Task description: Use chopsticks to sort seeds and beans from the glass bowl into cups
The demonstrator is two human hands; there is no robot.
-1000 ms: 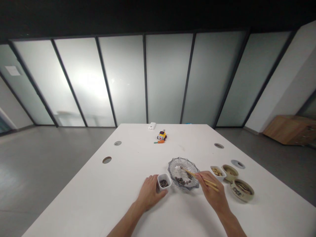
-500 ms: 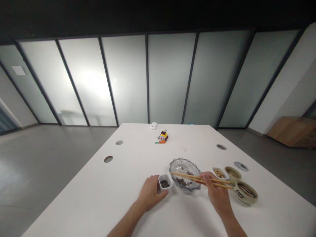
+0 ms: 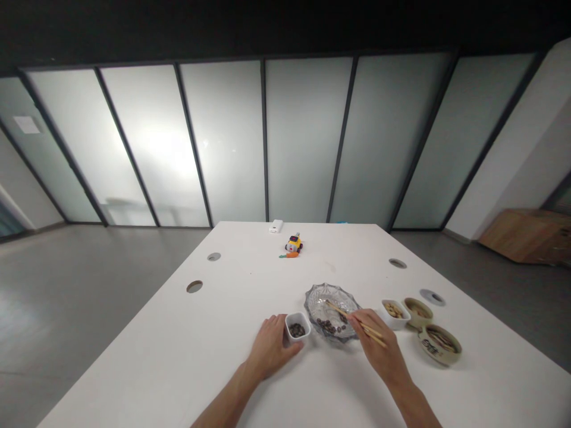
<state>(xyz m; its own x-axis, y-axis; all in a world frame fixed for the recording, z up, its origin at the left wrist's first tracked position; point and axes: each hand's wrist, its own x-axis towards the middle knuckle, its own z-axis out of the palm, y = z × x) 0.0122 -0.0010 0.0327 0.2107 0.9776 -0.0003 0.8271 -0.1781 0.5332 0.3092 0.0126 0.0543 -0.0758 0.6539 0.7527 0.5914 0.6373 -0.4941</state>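
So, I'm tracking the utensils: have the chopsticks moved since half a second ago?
Yes: judged against the clear bowl, the chopsticks have shifted right, their tips going from its left rim to within its outline.

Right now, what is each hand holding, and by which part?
The right hand holds the chopsticks around their middle; the left hand holds the small white cup by its outer side.

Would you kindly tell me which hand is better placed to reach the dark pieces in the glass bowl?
Right, most likely: the right hand holds chopsticks whose tips are over the glass bowl, while the left hand is at the white cup.
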